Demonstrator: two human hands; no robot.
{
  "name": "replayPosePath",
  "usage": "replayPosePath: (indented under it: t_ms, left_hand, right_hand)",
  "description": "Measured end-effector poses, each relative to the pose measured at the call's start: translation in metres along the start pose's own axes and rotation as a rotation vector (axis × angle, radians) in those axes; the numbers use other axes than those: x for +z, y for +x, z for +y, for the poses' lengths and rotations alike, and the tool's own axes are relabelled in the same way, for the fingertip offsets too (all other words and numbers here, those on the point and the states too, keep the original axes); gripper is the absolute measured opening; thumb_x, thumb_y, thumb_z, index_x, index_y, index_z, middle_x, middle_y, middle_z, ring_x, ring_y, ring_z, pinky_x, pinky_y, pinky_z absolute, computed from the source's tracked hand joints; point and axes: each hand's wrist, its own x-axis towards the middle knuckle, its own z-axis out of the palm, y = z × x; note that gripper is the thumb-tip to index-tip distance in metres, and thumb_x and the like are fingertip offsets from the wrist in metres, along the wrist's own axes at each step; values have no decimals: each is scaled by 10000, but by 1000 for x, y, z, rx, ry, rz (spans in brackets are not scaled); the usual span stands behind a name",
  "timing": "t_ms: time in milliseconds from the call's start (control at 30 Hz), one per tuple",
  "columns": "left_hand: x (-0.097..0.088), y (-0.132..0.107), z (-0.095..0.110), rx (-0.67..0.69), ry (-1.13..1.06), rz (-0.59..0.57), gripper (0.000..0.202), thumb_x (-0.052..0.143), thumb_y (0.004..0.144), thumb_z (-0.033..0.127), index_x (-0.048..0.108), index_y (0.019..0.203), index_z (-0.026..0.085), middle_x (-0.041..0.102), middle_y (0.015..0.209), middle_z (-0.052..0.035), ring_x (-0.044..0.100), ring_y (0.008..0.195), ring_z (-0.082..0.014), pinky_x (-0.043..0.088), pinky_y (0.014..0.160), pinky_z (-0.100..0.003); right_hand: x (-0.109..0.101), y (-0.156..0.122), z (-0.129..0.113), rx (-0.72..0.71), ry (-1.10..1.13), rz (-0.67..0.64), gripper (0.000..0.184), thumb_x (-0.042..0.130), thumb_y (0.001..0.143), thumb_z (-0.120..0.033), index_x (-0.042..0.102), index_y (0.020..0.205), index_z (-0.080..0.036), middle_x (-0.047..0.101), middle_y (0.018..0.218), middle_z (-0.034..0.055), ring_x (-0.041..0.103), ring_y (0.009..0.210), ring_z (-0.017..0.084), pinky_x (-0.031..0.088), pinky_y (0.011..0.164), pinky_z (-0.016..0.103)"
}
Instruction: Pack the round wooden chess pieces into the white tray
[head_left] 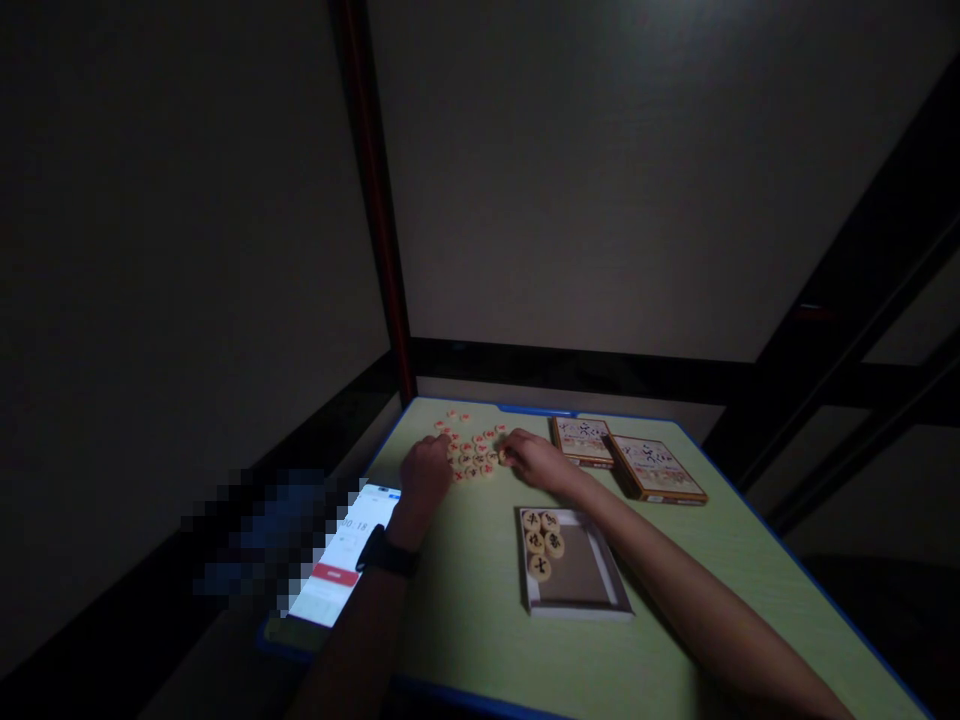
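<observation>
A pile of round wooden chess pieces (474,450) with red characters lies at the far side of a green table (465,620). My left hand (424,472) rests at the pile's left edge with its fingers curled over some pieces. My right hand (529,458) reaches the pile's right edge, fingertips pinched on a piece. A black watch (386,552) sits on my left wrist. Near my right forearm stands an open white tray (574,560) holding several pieces with black characters in its left part.
Two flat brown boxes (581,440) (660,468) lie at the table's far right. A lit phone (345,555) shows a timer at the left edge. A dark red post (375,200) and black bars surround the table.
</observation>
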Motion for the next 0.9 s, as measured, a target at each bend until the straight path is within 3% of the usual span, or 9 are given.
replayPosePath:
  t_ms: [133,300,533,700,800,900]
  left_hand:
    - [0,-1,1,-4,-2,-31,422,384,890,38,657,1180,176,700,1081,-130,660,1013,-234,522,821,-312]
    - [-1,-2,3,24,2,-26,403,406,886,47,658,1174,174,703,1083,-122,657,1031,-231,519,842,-310]
    - [1,-4,11,93,-11,45,381,423,886,47,684,1138,163,699,1092,-123,622,1064,-239,489,914,-330]
    - [5,-7,16,182,-47,80,385,436,865,27,691,1122,156,699,1092,-124,611,1057,-241,461,954,-352]
    - [10,-6,16,205,-115,114,392,447,838,9,696,1107,149,702,1077,-128,608,1060,-243,448,980,-373]
    - [17,-1,17,202,-332,179,347,450,851,33,711,1035,169,719,1032,-104,622,1019,-227,451,981,-370]
  right_hand:
    - [6,7,-3,-68,43,38,270,575,895,-92,666,1147,-128,674,1168,148,628,1100,240,462,944,324]
    - [9,12,-2,-119,57,-28,300,591,871,-85,682,1152,-135,692,1218,148,630,1150,254,452,1011,357]
    - [5,10,-5,-116,54,-24,336,560,763,3,683,1033,-154,724,1050,100,668,977,217,485,880,302]
    - [9,12,-5,-110,49,-11,303,566,826,-44,652,1097,-150,716,1075,116,655,1000,227,471,896,319]
    - [12,12,-3,-94,43,1,273,571,855,-68,636,1111,-139,704,1078,134,654,987,227,471,883,322]
    - [9,9,-2,-80,36,13,254,581,862,-77,625,1106,-129,693,1074,145,653,976,231,475,871,327]
